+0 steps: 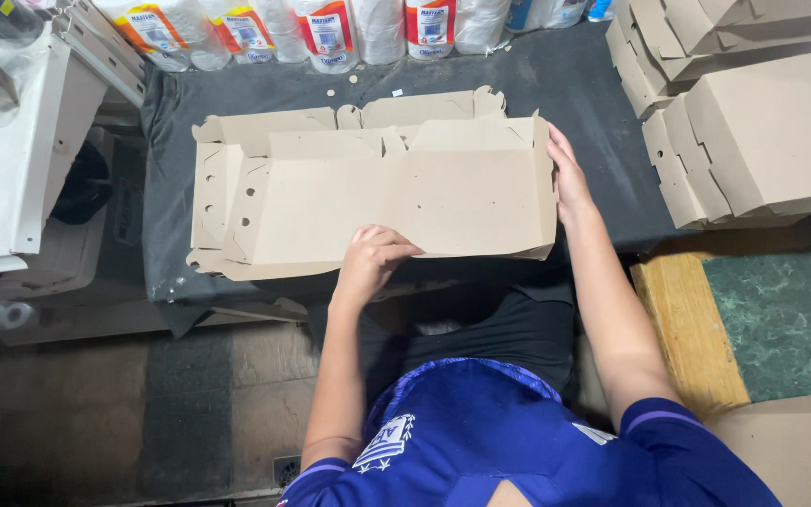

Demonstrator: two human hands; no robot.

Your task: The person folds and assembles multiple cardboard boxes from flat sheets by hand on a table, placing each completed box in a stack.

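From the head view I see a flat brown cardboard box blank [377,192] lying across the dark worktop [574,84]. My left hand [374,255] is curled over the blank's near edge, fingers closed on the cardboard. My right hand [567,176] lies open and flat against the blank's right-hand flap, fingers stretched along it. A row of clear plastic bottles [330,33] with red and white labels stands along the far edge of the worktop, just beyond the blank. A stack of folded cardboard boxes [753,122] crowds the right end, near my right hand. A white cabinet [21,160] stands at the left.
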